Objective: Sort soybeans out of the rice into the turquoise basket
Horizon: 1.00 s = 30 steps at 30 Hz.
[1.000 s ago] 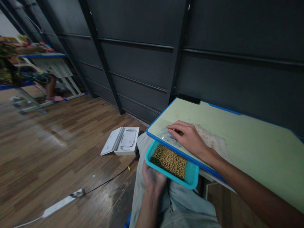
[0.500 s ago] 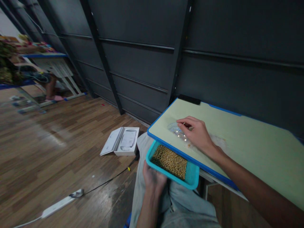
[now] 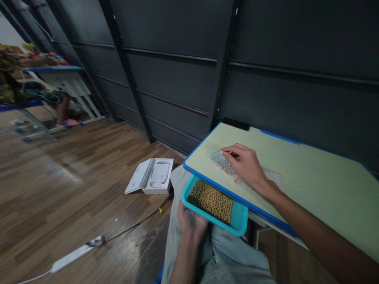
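My left hand (image 3: 191, 223) is closed on the near side of a turquoise plastic tray (image 3: 241, 219), just below the table's front edge. Yellowish soybeans (image 3: 211, 199) cover most of the tray's bottom, heaped toward its left. My right hand (image 3: 244, 161) pinches a clear, semicircular protractor (image 3: 218, 157) with scale marks, held low over the pale green tabletop (image 3: 310, 181). Small orange-brown bits (image 3: 226, 170) lie in a line in front of the protractor. Whitish grains or crumbs (image 3: 274, 175) are spread behind my right wrist, too blurred to name.
A black flat object (image 3: 236, 124) lies at the table's back corner, against the dark panel wall (image 3: 177, 79). On the floor are an open white box (image 3: 158, 175) and a power strip (image 3: 77, 252) with a cable. Another person's leg (image 3: 63, 108) shows by the far-left desk.
The protractor has tilted in my right hand; its bright glare is gone and the line of bits shows more clearly. My left hand and the tray have hardly moved.
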Each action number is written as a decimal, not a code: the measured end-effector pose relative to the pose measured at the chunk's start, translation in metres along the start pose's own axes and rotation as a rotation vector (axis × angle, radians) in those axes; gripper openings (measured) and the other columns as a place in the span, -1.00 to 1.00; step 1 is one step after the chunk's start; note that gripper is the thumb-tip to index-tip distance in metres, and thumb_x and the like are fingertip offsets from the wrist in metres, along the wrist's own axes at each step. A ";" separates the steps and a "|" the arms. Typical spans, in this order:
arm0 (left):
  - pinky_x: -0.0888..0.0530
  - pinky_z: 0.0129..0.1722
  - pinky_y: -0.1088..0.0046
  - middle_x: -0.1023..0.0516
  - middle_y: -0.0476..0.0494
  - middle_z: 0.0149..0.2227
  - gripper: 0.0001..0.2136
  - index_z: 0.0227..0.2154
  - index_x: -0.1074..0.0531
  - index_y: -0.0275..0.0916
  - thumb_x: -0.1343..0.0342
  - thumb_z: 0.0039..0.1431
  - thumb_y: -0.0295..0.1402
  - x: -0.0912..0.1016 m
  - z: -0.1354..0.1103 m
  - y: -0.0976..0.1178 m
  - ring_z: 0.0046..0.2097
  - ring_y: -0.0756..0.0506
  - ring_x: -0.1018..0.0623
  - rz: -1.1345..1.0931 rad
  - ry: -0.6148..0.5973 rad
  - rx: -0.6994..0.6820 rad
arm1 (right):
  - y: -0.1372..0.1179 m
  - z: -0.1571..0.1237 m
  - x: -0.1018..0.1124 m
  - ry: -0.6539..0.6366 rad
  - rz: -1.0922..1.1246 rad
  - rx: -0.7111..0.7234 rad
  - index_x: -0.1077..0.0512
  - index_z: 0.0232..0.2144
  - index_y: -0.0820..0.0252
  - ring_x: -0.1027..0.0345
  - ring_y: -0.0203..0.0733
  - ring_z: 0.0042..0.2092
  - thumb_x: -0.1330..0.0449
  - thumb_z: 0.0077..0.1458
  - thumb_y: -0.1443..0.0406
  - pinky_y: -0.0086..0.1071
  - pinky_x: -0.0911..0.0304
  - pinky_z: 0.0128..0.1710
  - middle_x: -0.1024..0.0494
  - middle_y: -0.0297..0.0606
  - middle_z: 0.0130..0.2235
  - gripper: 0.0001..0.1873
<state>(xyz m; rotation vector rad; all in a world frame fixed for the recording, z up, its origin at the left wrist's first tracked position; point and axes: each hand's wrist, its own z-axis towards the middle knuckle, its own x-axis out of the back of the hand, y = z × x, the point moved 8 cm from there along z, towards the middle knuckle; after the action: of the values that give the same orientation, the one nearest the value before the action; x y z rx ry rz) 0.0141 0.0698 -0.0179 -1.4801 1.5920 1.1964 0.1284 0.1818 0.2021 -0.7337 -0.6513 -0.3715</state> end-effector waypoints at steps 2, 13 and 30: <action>-0.34 0.21 0.11 -0.63 -0.04 -0.01 -0.70 -0.11 -0.53 -0.02 -0.01 0.18 -0.13 -0.001 -0.001 0.001 0.19 -0.26 -0.45 0.017 0.007 -0.006 | -0.001 0.000 -0.001 -0.009 0.011 -0.003 -0.60 -0.22 0.15 -0.46 -0.19 -0.29 -0.16 0.20 0.36 -0.29 -0.34 -0.25 -0.62 -0.21 -0.25 -0.80; -0.33 0.20 0.10 -0.62 -0.07 0.00 -0.69 -0.11 -0.55 -0.04 -0.02 0.17 -0.13 -0.006 0.000 -0.001 0.20 -0.29 -0.43 0.018 -0.034 -0.014 | -0.008 0.000 -0.003 -0.007 0.066 -0.012 -0.59 -0.23 0.14 -0.47 -0.20 -0.28 -0.18 0.20 0.37 -0.30 -0.34 -0.26 -0.61 -0.23 -0.26 -0.82; -0.33 0.21 0.06 -0.64 -0.07 -0.05 -0.70 -0.11 -0.54 -0.04 -0.05 0.17 -0.13 -0.001 0.001 -0.002 0.15 -0.29 -0.48 -0.049 -0.019 0.014 | -0.004 -0.001 -0.001 0.033 -0.007 -0.006 -0.58 -0.22 0.17 -0.46 -0.19 -0.28 -0.16 0.21 0.38 -0.30 -0.34 -0.24 -0.60 -0.21 -0.24 -0.81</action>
<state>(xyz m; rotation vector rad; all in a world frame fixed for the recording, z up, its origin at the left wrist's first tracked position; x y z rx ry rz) 0.0161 0.0712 -0.0182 -1.4856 1.5401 1.1666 0.1256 0.1780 0.2027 -0.7299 -0.6222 -0.3909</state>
